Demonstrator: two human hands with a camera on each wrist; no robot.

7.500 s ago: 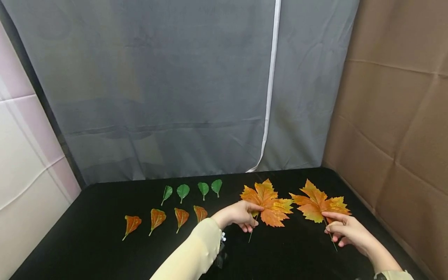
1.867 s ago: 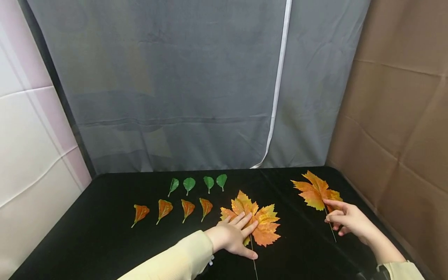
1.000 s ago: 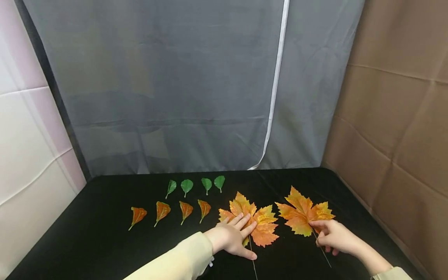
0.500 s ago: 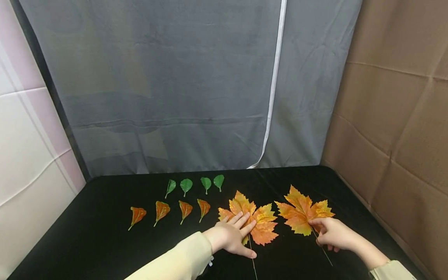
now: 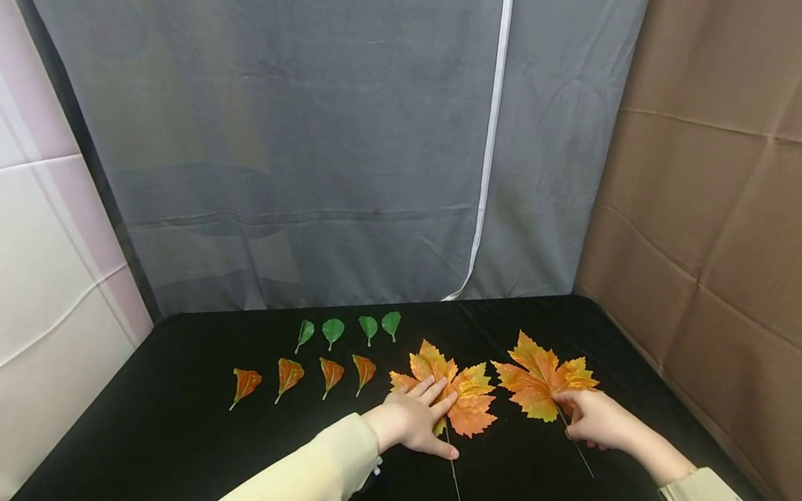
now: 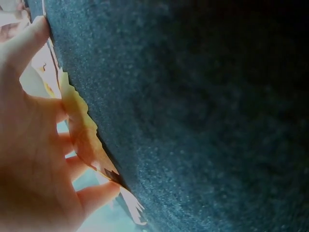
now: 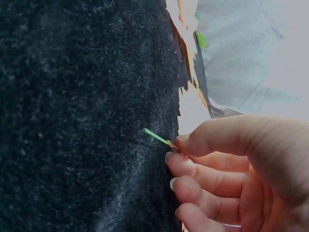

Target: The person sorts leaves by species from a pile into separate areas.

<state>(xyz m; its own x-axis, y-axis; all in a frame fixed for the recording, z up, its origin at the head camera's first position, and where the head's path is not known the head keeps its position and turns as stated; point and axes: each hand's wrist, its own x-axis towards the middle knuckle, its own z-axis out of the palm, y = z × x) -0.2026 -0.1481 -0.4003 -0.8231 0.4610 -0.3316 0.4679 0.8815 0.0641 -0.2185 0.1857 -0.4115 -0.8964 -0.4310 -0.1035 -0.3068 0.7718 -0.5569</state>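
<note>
Two large orange-yellow maple leaves lie side by side on the black cloth [image 5: 188, 431]. My left hand [image 5: 418, 419] rests flat, fingers straight, on the lower left part of the left maple leaf [image 5: 466, 400]; its thin stem [image 5: 452, 465] runs toward me. In the left wrist view the left hand [image 6: 29, 159] covers the leaf's jagged edge [image 6: 84, 137]. My right hand [image 5: 589, 417] pinches the stem at the base of the right maple leaf [image 5: 539, 376]. In the right wrist view its thumb and forefinger [image 7: 193, 145] hold the green stem [image 7: 155, 136].
Several small orange leaves [image 5: 288, 374] lie in a row left of the maple leaves, with several small green leaves [image 5: 332, 330] in a row behind them. A grey curtain [image 5: 313, 153] closes the back, a brown panel [image 5: 708, 209] the right side.
Since about two seconds ago my right hand has drawn its maple leaf left and nearer, beside the other leaf. My left hand has stayed flat on its leaf. Almost nothing moved in the last half second.
</note>
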